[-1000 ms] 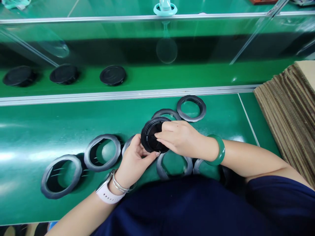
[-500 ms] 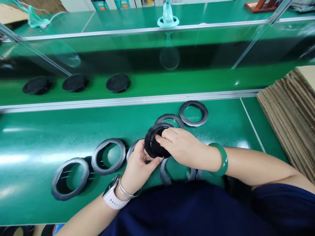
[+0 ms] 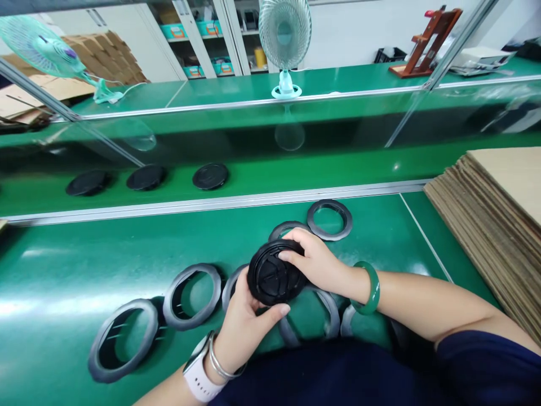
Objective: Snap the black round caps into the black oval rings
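Between my two hands is a round black plastic part (image 3: 274, 276) with a ridged rim and a recessed inner face, tilted toward me. My left hand (image 3: 251, 316) grips its lower left edge, thumb along the bottom. At the upper right, my right hand (image 3: 315, 259) holds the rim with the thumb over the face. Around them on the green table lie several grey-black rings. One ring (image 3: 329, 220) is beyond my right hand, another ring (image 3: 192, 296) left of my left hand, and a ring (image 3: 122, 341) farther left. Rings under my hands are partly hidden.
Several black round parts sit on the green belt (image 3: 253, 180) behind a metal rail (image 3: 236, 204), one disc (image 3: 210, 176) nearest the middle. A stack of cardboard sheets (image 3: 486, 225) stands at the right. A green fan (image 3: 285, 39) and a wooden stand (image 3: 426, 45) are on the far shelf.
The camera view has tilted up, showing more of the background. My right fingers have come out of the part's recess onto its rim, and its face now shows more fully.
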{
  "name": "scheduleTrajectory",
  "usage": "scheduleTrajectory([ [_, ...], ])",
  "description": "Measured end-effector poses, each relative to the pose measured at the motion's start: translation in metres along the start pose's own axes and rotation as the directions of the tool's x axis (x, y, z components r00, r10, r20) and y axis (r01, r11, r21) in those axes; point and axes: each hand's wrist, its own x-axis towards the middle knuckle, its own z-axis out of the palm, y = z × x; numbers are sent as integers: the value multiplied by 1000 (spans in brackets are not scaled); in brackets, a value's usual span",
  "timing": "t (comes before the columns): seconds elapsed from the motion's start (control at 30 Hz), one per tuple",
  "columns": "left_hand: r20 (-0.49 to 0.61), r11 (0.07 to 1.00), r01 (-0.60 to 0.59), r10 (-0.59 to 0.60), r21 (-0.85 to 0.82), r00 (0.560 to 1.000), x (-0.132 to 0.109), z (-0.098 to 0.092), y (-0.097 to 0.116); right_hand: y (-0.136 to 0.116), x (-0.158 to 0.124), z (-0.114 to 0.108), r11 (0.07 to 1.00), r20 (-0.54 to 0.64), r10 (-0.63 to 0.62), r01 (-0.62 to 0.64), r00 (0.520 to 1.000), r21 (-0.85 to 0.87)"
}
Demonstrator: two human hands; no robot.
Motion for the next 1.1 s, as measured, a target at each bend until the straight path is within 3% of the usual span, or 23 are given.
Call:
scheduleTrajectory([
  [0.13, 11, 996, -72, 72, 45, 997, -2, -2, -5, 2, 0, 3, 999, -18, 41, -41, 999, -8],
  [0.27, -45, 974, -95, 107, 207, 993, -2, -5, -6, 1, 0, 3, 998, -57, 47, -49, 997, -34],
  [0.47, -175, 909, -83, 167, 408, 970, 4, -15, -1, -10, -4, -4, 978, 227, 138, -168, 964, 121],
  [0.6, -167, 885, -77, 171, 459, 971, 12, -18, -4, -9, -10, 3, 978, 146, 199, -206, 969, 36],
  [0.73, -138, 933, -98, 154, 345, 978, 16, -15, -9, -11, -2, 2, 993, 128, 106, -112, 986, 33],
  [0.8, -91, 968, -140, 161, 207, 983, 14, -12, -9, -14, 11, -14, 999, 82, 40, -40, 996, 3],
  [0.87, -47, 970, -203, 211, 136, 976, 11, -9, -6, -11, 34, -42, 990, -57, -30, 22, 998, -139],
  [0.93, -18, 949, -268, 274, 166, 961, 9, -9, 0, 6, 67, -77, 896, -283, -203, 62, 937, -439],
  [0.97, -11, 934, -300, 308, 191, 951, 8, -10, 3, 20, 84, -93, 875, -320, -248, 70, 914, -478],
  [1.0, -5, 921, -329, 338, 210, 941, 8, -11, 5, 38, 100, -109, 858, -286, -270, 94, 919, -505],
  [1.03, 3, 910, -351, 359, 219, 933, 8, -12, 8, 57, 113, -123, 792, -143, -253, 120, 957, -598],
  [1.1, 9, 894, -389, 397, 221, 918, 6, -14, 11, 93, 125, -145, 696, 35, -103, 97, 994, -711],
])
